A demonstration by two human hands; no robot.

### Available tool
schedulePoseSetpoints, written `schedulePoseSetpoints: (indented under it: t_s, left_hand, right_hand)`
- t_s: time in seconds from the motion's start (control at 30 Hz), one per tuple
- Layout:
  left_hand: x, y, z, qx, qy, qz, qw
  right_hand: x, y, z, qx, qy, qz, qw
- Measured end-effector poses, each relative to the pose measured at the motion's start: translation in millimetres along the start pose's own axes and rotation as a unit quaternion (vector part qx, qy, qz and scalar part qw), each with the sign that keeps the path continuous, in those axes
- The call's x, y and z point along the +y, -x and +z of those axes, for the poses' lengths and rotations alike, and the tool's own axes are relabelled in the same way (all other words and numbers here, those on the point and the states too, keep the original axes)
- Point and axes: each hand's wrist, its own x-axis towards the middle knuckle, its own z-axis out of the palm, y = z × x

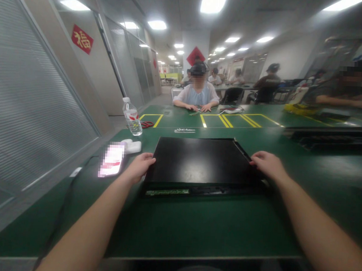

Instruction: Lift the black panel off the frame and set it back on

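Observation:
A flat black panel (199, 162) lies on the green table (195, 228) in front of me, with a green circuit strip (167, 192) showing along its near edge. My left hand (140, 165) grips the panel's left edge with fingers curled. On the right edge rests my right hand (268, 164), its fingers closed over the rim.
A lit phone (112, 160) and a small white object (133, 146) lie left of the panel, a water bottle (131, 117) and red scissors (146, 124) behind them. Another dark panel (331, 138) sits at the right. A person (197, 94) sits opposite; others work farther back.

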Motion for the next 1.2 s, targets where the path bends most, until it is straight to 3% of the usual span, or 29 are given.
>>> schedulePoseSetpoints:
  t_s: [0.27,0.43,0.9,1.2]
  left_hand:
    - [-3,0,1.0,-0.016,-0.042,0.007,0.999]
    - [0,6,5.4,0.002,-0.075,0.004,0.997]
    - [10,19,8.7,-0.01,-0.051,0.016,0.999]
    - [1,5,-0.4,0.001,-0.058,0.089,0.994]
  right_hand:
    - [1,1,-1,-0.005,0.004,0.001,1.0]
    - [2,0,-1,-0.004,0.003,-0.003,1.0]
    - [4,-2,-1,-0.01,0.01,-0.002,1.0]
    - [2,1,-1,0.005,0.015,-0.01,1.0]
